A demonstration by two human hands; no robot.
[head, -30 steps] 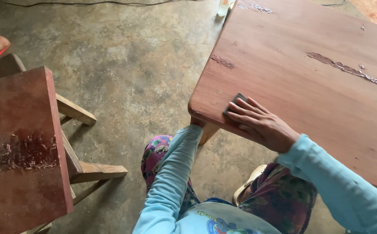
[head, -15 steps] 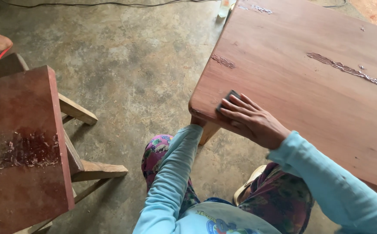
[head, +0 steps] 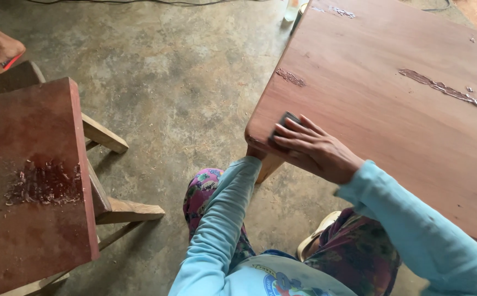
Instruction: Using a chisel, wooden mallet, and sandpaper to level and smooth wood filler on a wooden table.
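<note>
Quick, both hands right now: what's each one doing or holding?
Left hand: under the wooden table corner, mostly hidden; grip cannot be told.
Right hand: fingers flat, pressing a dark sanding pad on the tabletop near that corner.

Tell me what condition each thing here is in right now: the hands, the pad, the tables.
Right hand: pressed flat on a dark sanding pad.
Left hand: mostly hidden under the table corner.
Big table: smooth top, rough filler streaks.
Small table: dusty, with a scraped patch.
Floor: bare concrete, dusty.
</note>
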